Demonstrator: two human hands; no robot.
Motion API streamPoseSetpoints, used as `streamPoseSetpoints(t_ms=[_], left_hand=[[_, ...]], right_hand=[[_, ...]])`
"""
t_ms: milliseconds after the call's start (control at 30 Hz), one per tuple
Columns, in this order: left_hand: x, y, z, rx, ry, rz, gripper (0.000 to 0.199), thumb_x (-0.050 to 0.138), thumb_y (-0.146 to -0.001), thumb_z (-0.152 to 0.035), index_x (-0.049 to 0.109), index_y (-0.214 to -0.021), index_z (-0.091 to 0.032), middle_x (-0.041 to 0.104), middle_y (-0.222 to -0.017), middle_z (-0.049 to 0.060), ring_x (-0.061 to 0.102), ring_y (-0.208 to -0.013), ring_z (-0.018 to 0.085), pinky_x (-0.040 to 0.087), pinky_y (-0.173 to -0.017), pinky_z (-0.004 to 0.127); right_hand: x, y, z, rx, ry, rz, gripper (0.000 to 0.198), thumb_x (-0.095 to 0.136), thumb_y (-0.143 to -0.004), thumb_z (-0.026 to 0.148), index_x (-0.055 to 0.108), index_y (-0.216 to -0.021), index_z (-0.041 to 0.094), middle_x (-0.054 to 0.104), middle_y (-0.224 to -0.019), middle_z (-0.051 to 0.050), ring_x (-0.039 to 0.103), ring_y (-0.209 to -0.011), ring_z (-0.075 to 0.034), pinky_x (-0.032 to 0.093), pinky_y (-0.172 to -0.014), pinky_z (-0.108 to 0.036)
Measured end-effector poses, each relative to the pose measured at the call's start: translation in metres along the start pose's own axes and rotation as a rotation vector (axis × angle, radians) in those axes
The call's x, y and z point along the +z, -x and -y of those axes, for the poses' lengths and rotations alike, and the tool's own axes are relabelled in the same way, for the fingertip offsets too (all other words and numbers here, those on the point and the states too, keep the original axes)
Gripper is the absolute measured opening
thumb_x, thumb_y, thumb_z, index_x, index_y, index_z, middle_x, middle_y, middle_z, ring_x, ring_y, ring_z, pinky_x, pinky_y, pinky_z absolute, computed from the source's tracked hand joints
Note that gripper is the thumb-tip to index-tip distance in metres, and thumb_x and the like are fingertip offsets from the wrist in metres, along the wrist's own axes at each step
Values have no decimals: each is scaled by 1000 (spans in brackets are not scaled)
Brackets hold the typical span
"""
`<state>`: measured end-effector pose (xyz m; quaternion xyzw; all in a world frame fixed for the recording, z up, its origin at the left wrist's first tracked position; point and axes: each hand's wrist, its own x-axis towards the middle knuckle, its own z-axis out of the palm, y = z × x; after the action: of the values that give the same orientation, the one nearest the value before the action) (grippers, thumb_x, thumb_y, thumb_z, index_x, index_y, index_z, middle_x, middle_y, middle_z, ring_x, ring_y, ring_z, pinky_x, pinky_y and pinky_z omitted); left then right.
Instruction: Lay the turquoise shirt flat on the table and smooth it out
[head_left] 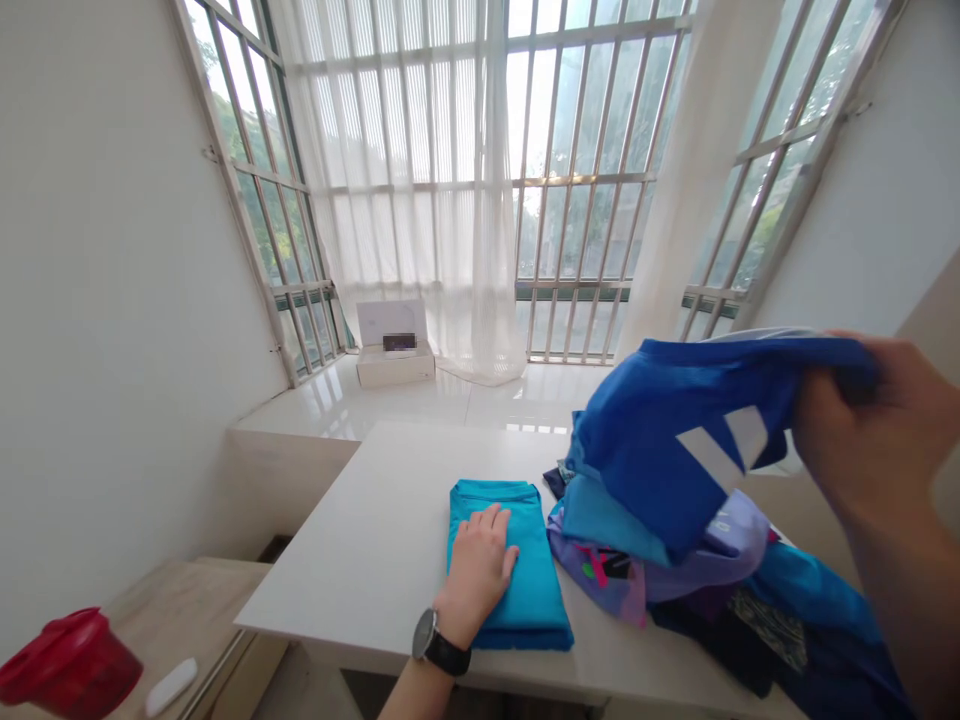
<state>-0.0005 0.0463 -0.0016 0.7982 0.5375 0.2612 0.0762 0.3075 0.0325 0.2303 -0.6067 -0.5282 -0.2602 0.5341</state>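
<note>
i'd say pick-up step: right hand (889, 430) pinches blue shirt (652, 440), left hand (480, 562) spread on teal garment (536, 590); next needs clean lift.

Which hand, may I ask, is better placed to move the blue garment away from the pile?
Probably the right hand: it grips the blue garment above the pile, while the left hand rests on the folded turquoise garment.

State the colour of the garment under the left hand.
The folded garment is turquoise, clearest in the head view.

White table (360, 540) — folded turquoise garment (531, 590), jumbled clothes heap (694, 580) just beside.
</note>
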Motion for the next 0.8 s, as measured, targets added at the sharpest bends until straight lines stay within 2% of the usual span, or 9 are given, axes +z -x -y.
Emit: streamPoseSetpoints(t_ms=[100, 167, 267, 333, 467, 533, 633, 700, 800], left_hand=[[4, 2, -3, -30, -22, 26, 17, 58, -92, -19, 68, -106, -21, 69, -110, 8, 60, -103, 29, 48, -89, 43], [1, 4, -5, -27, 3, -12, 13, 59, -91, -16, 67, -98, -21, 69, -102, 6, 60, -98, 27, 48, -86, 41], [-8, 4, -6, -9, 76, -107, 10, 60, -89, -12, 64, -92, -21, 68, -97, 4, 59, -96, 26, 47, -85, 40], [-14, 5, -6, -27, 156, -177, 9, 58, -91, -13, 60, -92, -22, 66, -94, 3, 60, -93, 25, 48, -82, 38], [-26, 2, -7, -71, 339, -302, 1, 52, -97, -23, 53, -96, -23, 62, -87, 1, 61, -80, 21, 49, -74, 34], [-31, 1, -13, -48, 426, -351, 3, 49, -98, -26, 49, -96, -24, 60, -85, 0, 61, -77, 20, 50, -74, 33], [-42, 3, -27, 44, 508, -410, 5, 47, -99, -23, 44, -96, -25, 63, -95, 2, 64, -89, 20, 52, -80, 33], [-50, 7, -38, 132, 502, -419, 7, 47, -99, -20, 42, -97, -25, 65, -110, 5, 64, -99, 20, 51, -86, 34], [-62, 13, -50, 230, 463, -450, 12, 47, -98, -16, 41, -98, -26, 63, -124, 8, 63, -108, 21, 50, -90, 37]], right_hand=[[20, 2, -46, -37, 308, 443, 46, 43, -92, 50, 71, -110, 19, 74, -91, -18, 69, -83, -36, 50, -68, -45], [39, 21, -80, -64, 363, 757, 39, 47, -88, 42, 71, -112, 22, 75, -102, -16, 71, -85, -35, 51, -65, -43], [62, 56, -115, -128, 332, 913, 47, 50, -81, 26, 66, -123, 18, 69, -125, -17, 70, -103, -31, 57, -80, -39], [68, 73, -120, -167, 378, 931, 52, 48, -79, 20, 63, -128, 16, 62, -135, -19, 68, -110, -32, 57, -89, -41], [64, 82, -87, -242, 420, 743, 54, 41, -85, 17, 55, -137, 15, 49, -148, -20, 60, -120, -38, 54, -94, -52], [60, 83, -58, -272, 308, 746, 50, 39, -89, 20, 55, -136, 16, 53, -144, -18, 59, -122, -36, 52, -98, -52], [48, 94, -10, -338, 40, 913, 46, 48, -92, 35, 55, -135, 20, 55, -143, -15, 53, -130, -34, 44, -109, -53], [38, 106, 21, -400, -195, 1077, 61, 60, -88, 43, 45, -145, 27, 51, -147, -12, 53, -130, -31, 45, -108, -48], [28, 119, 59, -370, -402, 1248, 74, 64, -87, 36, 29, -152, 28, 68, -119, -8, 68, -96, -22, 54, -83, -34]])
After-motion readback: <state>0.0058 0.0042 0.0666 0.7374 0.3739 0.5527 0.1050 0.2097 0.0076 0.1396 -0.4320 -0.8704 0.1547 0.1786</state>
